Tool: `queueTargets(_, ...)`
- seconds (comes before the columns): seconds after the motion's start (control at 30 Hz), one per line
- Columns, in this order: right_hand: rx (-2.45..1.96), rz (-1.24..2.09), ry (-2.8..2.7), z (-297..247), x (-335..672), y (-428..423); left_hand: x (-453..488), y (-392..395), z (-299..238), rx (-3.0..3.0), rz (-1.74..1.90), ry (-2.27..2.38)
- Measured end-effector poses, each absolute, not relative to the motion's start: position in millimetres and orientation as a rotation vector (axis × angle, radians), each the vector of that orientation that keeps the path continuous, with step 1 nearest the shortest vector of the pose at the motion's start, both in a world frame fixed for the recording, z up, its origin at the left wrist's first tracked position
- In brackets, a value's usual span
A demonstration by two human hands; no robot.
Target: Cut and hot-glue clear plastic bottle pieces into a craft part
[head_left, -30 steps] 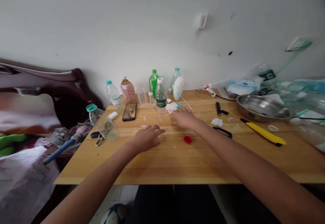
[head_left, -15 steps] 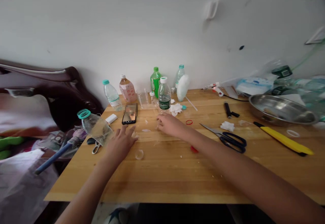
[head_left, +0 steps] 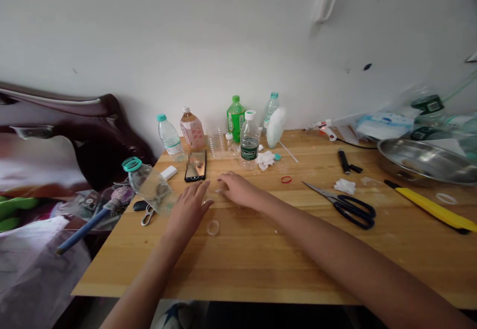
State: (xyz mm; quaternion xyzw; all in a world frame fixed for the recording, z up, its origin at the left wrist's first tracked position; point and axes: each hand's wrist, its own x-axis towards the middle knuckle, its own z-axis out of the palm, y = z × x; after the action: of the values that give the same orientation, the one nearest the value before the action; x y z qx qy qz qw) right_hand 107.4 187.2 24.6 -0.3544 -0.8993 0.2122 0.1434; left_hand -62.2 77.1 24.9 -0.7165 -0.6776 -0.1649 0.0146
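Head view shows both hands palm down on the light wooden tabletop [head_left: 261, 259]. The left hand [head_left: 189, 205] lies flat with its fingers [head_left: 201, 189] slightly spread, gripping nothing. The right hand [head_left: 238, 190] rests just beside it, its fingers [head_left: 222, 186] close together and stretched flat, with nothing visible in them. A small clear plastic ring [head_left: 212, 227] lies on the wood just in front of the two hands, near the left thumb and apart from it.

The ring is thin and see-through, so it would probably be best pinched at its rim with the fingertips while the other hand stays flat to steady things. The black phone [head_left: 196, 168] lies close ahead, so any sweep should likely be kept short.

At the left edge, a clear bottle with a teal neck ring [head_left: 149, 185] lies tilted and uncapped, looking empty. Along the wall stand:
- a clear teal-capped bottle [head_left: 169, 137]
- a pink-labelled bottle of pale brownish drink [head_left: 192, 127]
- a cut clear plastic cup [head_left: 216, 143], which looks empty
- a green bottle [head_left: 235, 114]
- a green-labelled clear bottle with a white cap [head_left: 249, 140]

The contents of the steel bowl [head_left: 421, 161] at the right cannot be made out.
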Motion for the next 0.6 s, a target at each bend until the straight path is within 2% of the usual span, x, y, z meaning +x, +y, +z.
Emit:
queueTargets(0.33,-1.034,0.659,-2.445,26,158,190,-68,72,1,-2.440,-0.841,-2.136)
queueTargets(0.6,-0.914,0.611,-2.605,15,159,186,-75,89,3,-2.504,-0.849,-2.124)
